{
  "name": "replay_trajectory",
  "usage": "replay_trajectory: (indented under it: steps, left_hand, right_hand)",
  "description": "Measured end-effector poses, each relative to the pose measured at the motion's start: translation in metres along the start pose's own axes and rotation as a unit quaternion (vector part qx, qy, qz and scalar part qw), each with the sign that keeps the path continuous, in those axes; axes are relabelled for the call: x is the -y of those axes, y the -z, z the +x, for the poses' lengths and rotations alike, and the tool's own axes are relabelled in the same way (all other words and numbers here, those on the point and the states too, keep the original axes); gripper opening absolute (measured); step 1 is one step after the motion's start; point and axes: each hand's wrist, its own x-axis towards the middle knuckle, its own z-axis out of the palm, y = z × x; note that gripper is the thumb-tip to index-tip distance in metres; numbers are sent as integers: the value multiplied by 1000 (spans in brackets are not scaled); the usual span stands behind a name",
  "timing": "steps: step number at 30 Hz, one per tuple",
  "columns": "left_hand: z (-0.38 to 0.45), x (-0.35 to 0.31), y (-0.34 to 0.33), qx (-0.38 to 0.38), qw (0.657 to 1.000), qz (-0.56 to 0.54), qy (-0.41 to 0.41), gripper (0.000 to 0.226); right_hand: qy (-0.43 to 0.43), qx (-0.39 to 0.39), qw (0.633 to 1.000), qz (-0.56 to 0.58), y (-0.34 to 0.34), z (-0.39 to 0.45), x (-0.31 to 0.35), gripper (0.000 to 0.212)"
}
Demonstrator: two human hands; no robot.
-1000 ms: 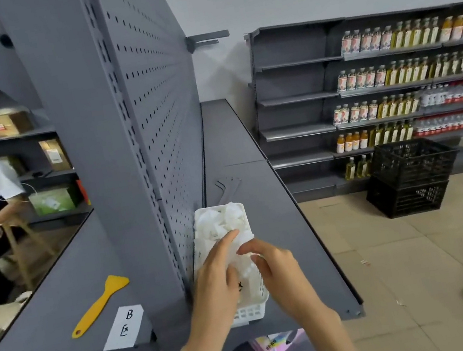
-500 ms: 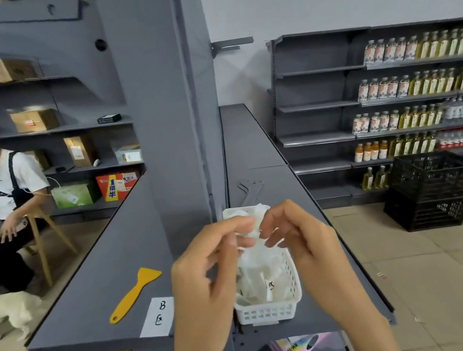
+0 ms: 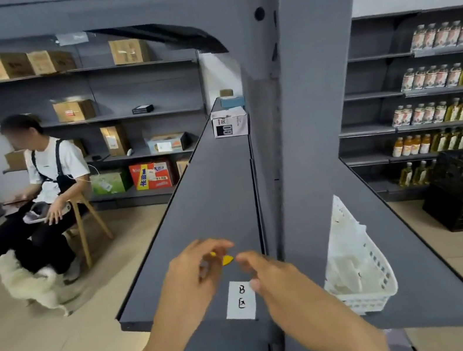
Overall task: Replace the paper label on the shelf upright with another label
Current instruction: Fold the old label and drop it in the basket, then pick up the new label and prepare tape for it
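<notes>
From the head camera, your left hand [image 3: 194, 277] and right hand [image 3: 275, 275] hover over the shelf [image 3: 212, 197], fingers loosely apart and, as far as the blur shows, empty. The paper label [image 3: 240, 300] lies flat just below them, long axis running away from you, with your right thumb at its upper right corner, so that hand is nearer; the yellow scraper [image 3: 227, 259] peeks out between your hands.

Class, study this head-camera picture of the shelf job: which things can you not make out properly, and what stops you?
- Yellow scraper: head view, mostly hidden behind the left hand.
- Both hands: motion-blurred; whether the right hand holds anything is unclear.
- White basket: contents are indistinct white pieces.
- Paper label: "B" is readable, the lower mark is not.
</notes>
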Motion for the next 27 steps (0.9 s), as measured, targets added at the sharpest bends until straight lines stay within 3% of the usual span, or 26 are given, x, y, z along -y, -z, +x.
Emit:
replay_trajectory:
  steps: [2, 4, 11, 16, 23, 27]
  left_hand:
    - [10, 33, -11, 100, 989, 102, 47, 34]
    - [21, 55, -20, 183, 971, 140, 66, 42]
    - [55, 75, -35, 293, 941, 132, 105, 61]
    - [52, 85, -52, 321, 934, 108, 113, 51]
    - [51, 89, -54, 316, 936, 101, 120, 66]
    - [48, 89, -51, 308, 941, 80, 111, 57]
  right_hand:
    - [-46, 29, 997, -57, -26, 25, -6, 49]
    - [-104, 79, 986, -106, -45, 51, -9, 51]
    - [-195, 111, 960, -169, -50, 112, -18, 49]
    - [-238, 100, 947, -190, -59, 119, -35, 41]
    - [-250, 90, 948, -177, -64, 123, -43, 34]
    - [-236, 84, 952, -173, -63, 119, -39, 31]
